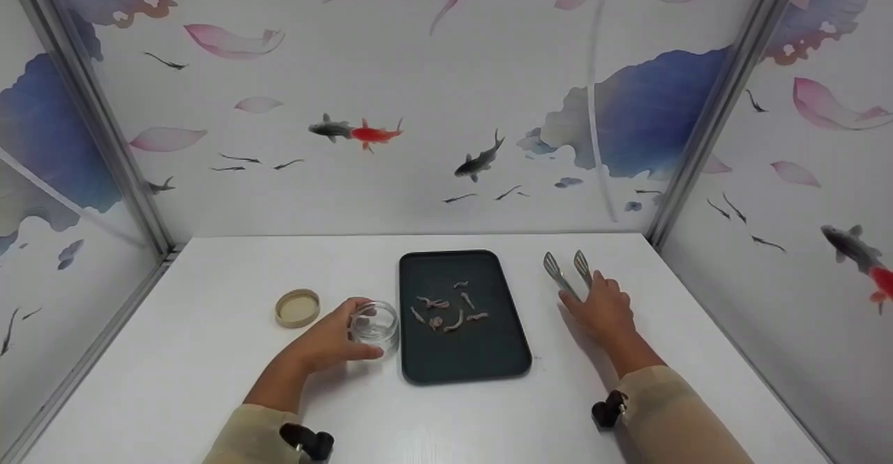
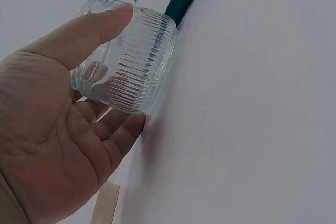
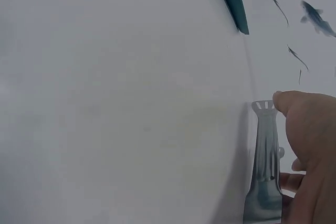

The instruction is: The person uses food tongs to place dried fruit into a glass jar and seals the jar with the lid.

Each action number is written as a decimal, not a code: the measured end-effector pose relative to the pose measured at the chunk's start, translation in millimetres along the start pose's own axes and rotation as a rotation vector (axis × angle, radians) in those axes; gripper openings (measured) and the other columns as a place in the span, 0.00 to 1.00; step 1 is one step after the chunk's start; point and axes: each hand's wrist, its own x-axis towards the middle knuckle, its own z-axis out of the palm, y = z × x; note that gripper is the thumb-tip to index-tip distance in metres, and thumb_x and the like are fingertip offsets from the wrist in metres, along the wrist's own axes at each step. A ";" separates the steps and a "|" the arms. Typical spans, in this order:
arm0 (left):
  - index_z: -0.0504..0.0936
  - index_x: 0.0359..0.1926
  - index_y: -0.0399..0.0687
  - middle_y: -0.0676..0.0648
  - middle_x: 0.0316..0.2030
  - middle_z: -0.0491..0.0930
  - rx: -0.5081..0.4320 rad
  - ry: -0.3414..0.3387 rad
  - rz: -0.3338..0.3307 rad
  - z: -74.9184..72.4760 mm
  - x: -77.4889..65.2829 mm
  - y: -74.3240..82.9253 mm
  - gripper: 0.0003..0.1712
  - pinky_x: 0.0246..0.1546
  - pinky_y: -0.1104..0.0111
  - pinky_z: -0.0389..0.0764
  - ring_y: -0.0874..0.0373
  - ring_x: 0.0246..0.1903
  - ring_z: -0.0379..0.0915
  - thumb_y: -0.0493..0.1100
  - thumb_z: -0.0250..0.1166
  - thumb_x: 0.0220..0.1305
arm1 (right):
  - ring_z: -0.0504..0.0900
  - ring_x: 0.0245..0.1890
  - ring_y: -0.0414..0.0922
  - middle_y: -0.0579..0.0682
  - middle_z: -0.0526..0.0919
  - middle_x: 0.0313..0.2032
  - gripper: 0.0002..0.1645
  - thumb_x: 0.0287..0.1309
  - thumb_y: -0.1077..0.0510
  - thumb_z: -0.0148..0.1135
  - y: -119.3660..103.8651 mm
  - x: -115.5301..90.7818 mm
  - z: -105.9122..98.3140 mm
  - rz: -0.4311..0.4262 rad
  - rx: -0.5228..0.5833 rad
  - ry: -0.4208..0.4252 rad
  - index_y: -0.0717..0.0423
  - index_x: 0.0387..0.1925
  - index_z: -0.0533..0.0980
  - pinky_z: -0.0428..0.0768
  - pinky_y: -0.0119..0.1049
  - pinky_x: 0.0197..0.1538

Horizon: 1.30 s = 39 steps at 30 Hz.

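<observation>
My left hand [image 1: 324, 342] is wrapped round a clear glass jar [image 1: 377, 338], thumb on the near side and fingers on the far side. In the left wrist view the jar [image 2: 144, 59] shows ribbed sides, its base toward the table. Just right of it lies a dark green tray [image 1: 464, 366], with several small brownish, shrivelled strips [image 1: 455, 322] scattered on it. My right hand [image 1: 605, 312] grips metal tongs [image 1: 558, 275] right of the tray, their slotted tips spread and pointing away. In the right wrist view, my thumb is by an end of the tongs [image 3: 265, 156].
A round gold-coloured lid [image 1: 298, 309] lies left of the jar, rim up. The white table [image 1: 453, 422] is bounded by printed panels [image 1: 391, 199] at the back and both sides, joined by metal posts [image 1: 725, 101].
</observation>
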 end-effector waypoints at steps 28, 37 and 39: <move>0.64 0.79 0.59 0.44 0.74 0.72 -0.004 -0.011 -0.016 -1.6 -1.7 -0.5 0.59 0.75 0.42 0.66 0.44 0.75 0.67 0.57 0.86 0.51 | 0.75 0.63 0.71 0.75 0.71 0.63 0.45 0.78 0.44 0.54 7.4 4.7 3.6 -0.004 -0.017 -0.011 0.74 0.78 0.57 0.76 0.66 0.62; 0.64 0.78 0.57 0.42 0.74 0.73 -0.003 -0.004 -0.004 -0.9 -0.5 -0.7 0.59 0.74 0.43 0.67 0.44 0.74 0.69 0.56 0.87 0.50 | 0.75 0.62 0.68 0.73 0.71 0.64 0.44 0.79 0.45 0.52 5.5 1.8 -0.6 -0.003 -0.013 -0.005 0.70 0.80 0.55 0.76 0.66 0.64; 0.64 0.78 0.57 0.42 0.73 0.73 -0.004 -0.003 -0.005 -0.8 -0.9 -0.8 0.59 0.74 0.43 0.68 0.44 0.74 0.69 0.56 0.87 0.50 | 0.75 0.63 0.68 0.72 0.71 0.64 0.44 0.79 0.45 0.53 4.5 1.9 -0.7 -0.013 -0.015 0.005 0.70 0.81 0.55 0.76 0.66 0.64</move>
